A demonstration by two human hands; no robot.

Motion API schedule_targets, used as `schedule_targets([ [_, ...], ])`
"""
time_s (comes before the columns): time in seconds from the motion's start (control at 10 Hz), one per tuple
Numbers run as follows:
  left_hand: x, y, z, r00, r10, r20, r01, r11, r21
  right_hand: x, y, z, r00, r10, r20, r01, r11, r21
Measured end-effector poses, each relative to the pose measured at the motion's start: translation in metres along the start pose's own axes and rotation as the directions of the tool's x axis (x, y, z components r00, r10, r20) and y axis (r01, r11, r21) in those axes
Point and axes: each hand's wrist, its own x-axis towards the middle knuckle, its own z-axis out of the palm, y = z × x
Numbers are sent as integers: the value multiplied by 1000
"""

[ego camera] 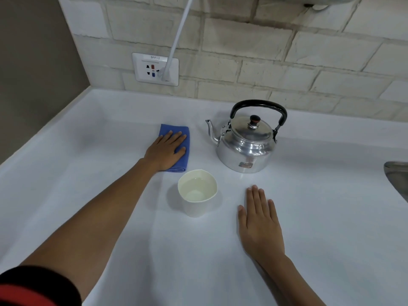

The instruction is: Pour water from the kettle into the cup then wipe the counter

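Sleeve [33, 286]: black with a red band, lower left corner, at the top of the bare left arm.

Left hand [164, 150]: palm down, fingers stretched flat and slightly spread, pressing on the cloth; grips nothing.

Cloth [180, 138]: blue, folded to a rectangle, lying on the white counter [110, 217] under the left hand, just behind and left of the cup.

Wall socket [155, 69]: white plate on the tiled backsplash, above the cloth, with a white cable [180, 32] plugged in and running up out of view.

Paper cup [197, 193]: white, upright, centre of the counter, water visible inside, rim slightly out of round. Stands apart from both hands.

Kettle [246, 140]: polished metal, black bail handle raised, lid on with dark knob, spout pointing left. Upright on the counter behind and right of the cup, not touching it.

Right hand [260, 224]: flat on the bare counter, palm down, fingers extended and close together, holding nothing; right of the cup.

Sink edge [396, 173]: metal, far right, partly in view.
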Motion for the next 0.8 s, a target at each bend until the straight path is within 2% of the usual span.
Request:
schedule_targets([
  [0.3, 15, -4, -6, 999, 5, 34, -5, 1000, -9, 1, 1, 1, 1000, -5, -13, 5, 1000, 24],
  [0.5, 13, 0, -16, 991, -15, 133, 17, 1000, -15, 0, 0, -1, 1000, 2, 3, -2, 999, 33],
  [0.6, 3, 7, -18, 997, 5, 75, -1, 998, -56, 0, 1, -3, 999, 18, 38, -19, 999, 28],
  [0.8, -17, 8, -39, 974, 63, -216, -55, 998, 44, -1, 2, -5, 996, -2, 85, 2, 1000, 7],
])
